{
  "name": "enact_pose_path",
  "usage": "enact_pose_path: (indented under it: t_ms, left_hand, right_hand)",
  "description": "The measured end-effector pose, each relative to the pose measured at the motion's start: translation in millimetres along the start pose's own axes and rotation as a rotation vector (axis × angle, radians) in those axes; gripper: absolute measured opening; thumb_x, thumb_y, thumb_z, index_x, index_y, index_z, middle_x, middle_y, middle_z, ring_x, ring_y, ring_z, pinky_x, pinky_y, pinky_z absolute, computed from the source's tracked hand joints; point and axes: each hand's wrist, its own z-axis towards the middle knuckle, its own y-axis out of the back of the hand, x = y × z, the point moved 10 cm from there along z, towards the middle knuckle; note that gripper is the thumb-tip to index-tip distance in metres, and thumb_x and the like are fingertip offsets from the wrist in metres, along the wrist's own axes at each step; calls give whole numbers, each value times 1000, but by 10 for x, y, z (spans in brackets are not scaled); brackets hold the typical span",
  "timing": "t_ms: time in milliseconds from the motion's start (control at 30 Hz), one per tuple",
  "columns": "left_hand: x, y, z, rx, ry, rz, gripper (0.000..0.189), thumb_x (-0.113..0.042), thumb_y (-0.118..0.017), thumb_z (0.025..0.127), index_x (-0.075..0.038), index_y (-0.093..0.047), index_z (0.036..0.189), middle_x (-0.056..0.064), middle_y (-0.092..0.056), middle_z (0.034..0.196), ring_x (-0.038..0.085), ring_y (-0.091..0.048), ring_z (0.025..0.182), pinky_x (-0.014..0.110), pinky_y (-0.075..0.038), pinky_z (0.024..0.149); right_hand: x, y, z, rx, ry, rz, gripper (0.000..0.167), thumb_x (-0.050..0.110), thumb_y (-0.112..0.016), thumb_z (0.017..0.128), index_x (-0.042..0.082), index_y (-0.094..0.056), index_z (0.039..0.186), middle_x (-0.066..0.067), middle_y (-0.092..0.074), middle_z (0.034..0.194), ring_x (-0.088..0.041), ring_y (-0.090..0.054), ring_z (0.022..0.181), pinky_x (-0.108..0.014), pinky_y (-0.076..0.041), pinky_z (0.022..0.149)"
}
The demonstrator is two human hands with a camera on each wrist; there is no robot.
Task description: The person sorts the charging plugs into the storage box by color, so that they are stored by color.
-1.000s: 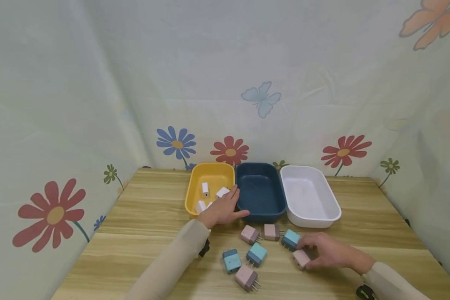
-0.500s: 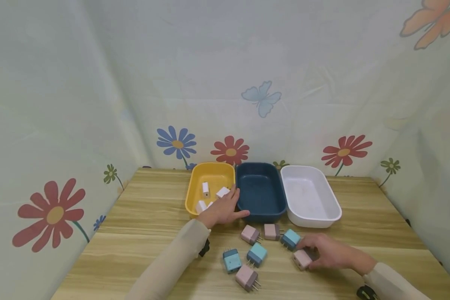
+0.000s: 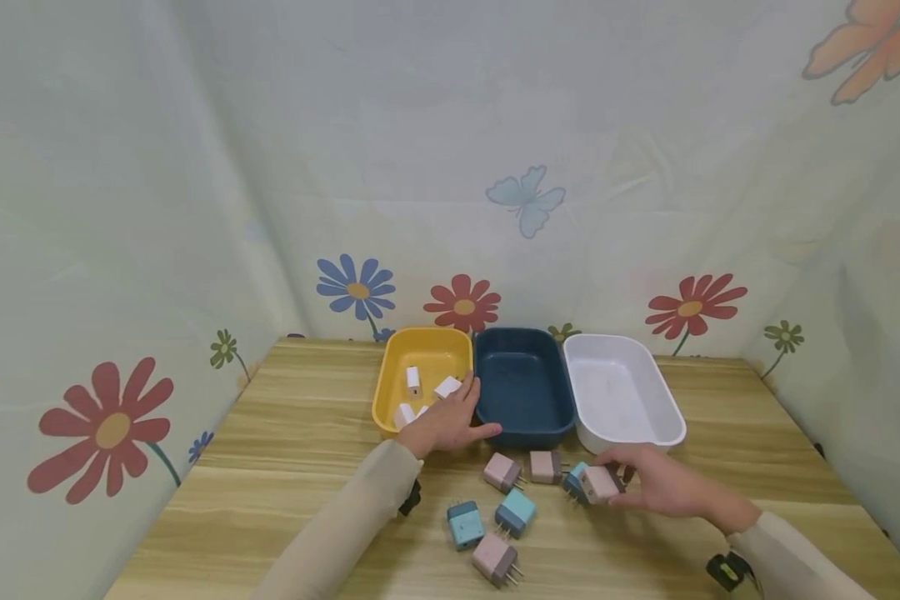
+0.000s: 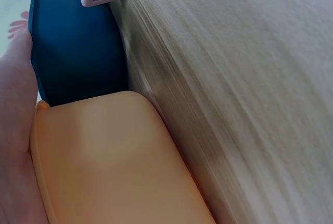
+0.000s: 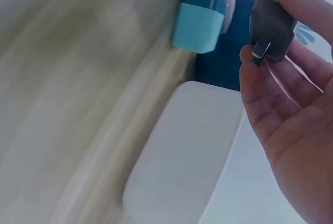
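My right hand (image 3: 656, 482) pinches a pink USB charger plug (image 3: 598, 484) between thumb and fingers, raised over the table. In the right wrist view its dark prong end (image 5: 269, 29) faces the camera. Just behind it in the head view, partly covered, is a teal charger plug (image 3: 574, 481). With fingers spread, my left hand (image 3: 448, 422) rests across the near corner of the yellow bin (image 3: 427, 346), its thumb reaching to the navy bin (image 3: 521, 375). Small white chargers (image 3: 413, 381) lie inside the yellow bin, some partly hidden by that hand.
A white bin (image 3: 618, 400) stands right of the navy one, all three in a row. In front lie more pink plugs (image 3: 495, 559) and teal plugs (image 3: 466, 525) on the wooden table (image 3: 292, 467). A flowered cloth (image 3: 390, 167) hangs behind and at both sides.
My right hand has raised the pink plug off the table, and it now overlaps the teal plug in the head view. The left hand stays in place on the bins.
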Motion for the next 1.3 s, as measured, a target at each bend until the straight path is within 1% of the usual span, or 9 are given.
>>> enact_pose_path:
  t_ms: [100, 300, 500, 633, 733, 833, 967, 1067, 1300]
  left_hand:
    - [10, 4, 12, -1, 5, -1, 101, -74, -42, 84, -9, -6, 153, 8, 2, 158, 22, -14, 142, 40, -22, 111]
    - [25, 31, 13, -4, 12, -1, 100, -73, -42, 84, -9, -9, 153, 8, 1, 158, 23, -17, 142, 41, -23, 111]
    - [10, 38, -1, -9, 1, 2, 97, -71, -43, 86, -7, -12, 152, 9, 0, 158, 24, -18, 142, 42, -23, 111]
    - [-5, 47, 4, -17, -4, 7, 98, -72, -43, 85, -8, -12, 152, 9, 0, 158, 24, -18, 142, 41, -24, 111]
    - [-10, 47, 15, -19, -7, 17, 101, -76, -40, 82, -8, -12, 152, 9, 0, 158, 23, -19, 141, 40, -25, 111]
    - [-7, 47, 17, -14, -3, 23, 104, -79, -38, 80, -9, -12, 152, 8, 0, 159, 23, -19, 141, 39, -25, 111]
    - [-4, 57, 0, -18, 4, 15, 103, -78, -40, 81, -9, -12, 152, 8, -2, 159, 23, -20, 141, 40, -26, 110]
    - [4, 53, -14, -18, 11, 16, 102, -76, -41, 81, -10, -12, 153, 8, -2, 159, 23, -19, 142, 40, -26, 110]
    - [-1, 18, -8, -18, 12, -3, 99, -73, -45, 83, -9, -14, 152, 8, -3, 159, 23, -20, 141, 41, -27, 109]
  right_hand:
    - [10, 78, 65, -39, -12, 3, 39, 25, -79, 78, 14, -63, 111, 11, -61, 99, -6, -55, 86, -27, -51, 69]
    - [27, 229, 215, -99, -42, 0, 42, 27, -79, 77, 12, -62, 113, 10, -61, 98, -8, -56, 85, -28, -52, 70]
    - [8, 291, 383, -151, -71, 1, 42, 24, -79, 78, 11, -61, 114, 8, -60, 99, -11, -55, 85, -27, -52, 72]
    - [12, 343, 510, -176, -86, -7, 44, 29, -78, 79, 11, -61, 115, 7, -60, 99, -12, -54, 85, -28, -52, 74]
    - [18, 381, 606, -183, -94, -23, 47, 30, -77, 79, 9, -61, 117, 5, -61, 101, -13, -54, 86, -30, -52, 75]
    - [13, 406, 705, -187, -102, -31, 47, 25, -78, 79, 6, -60, 118, 2, -61, 101, -14, -55, 86, -34, -53, 77]
    - [15, 416, 821, -193, -75, -79, 47, 17, -78, 78, 0, -60, 117, -3, -62, 100, -16, -56, 85, -39, -53, 76]
    - [-3, 407, 899, -184, -69, -117, 46, 17, -78, 78, -2, -60, 116, -4, -63, 98, -17, -56, 84, -39, -53, 75]
    - [-171, 384, 1032, -123, -169, -108, 43, 16, -79, 77, 0, -62, 113, -4, -63, 100, -17, -56, 86, -37, -52, 77]
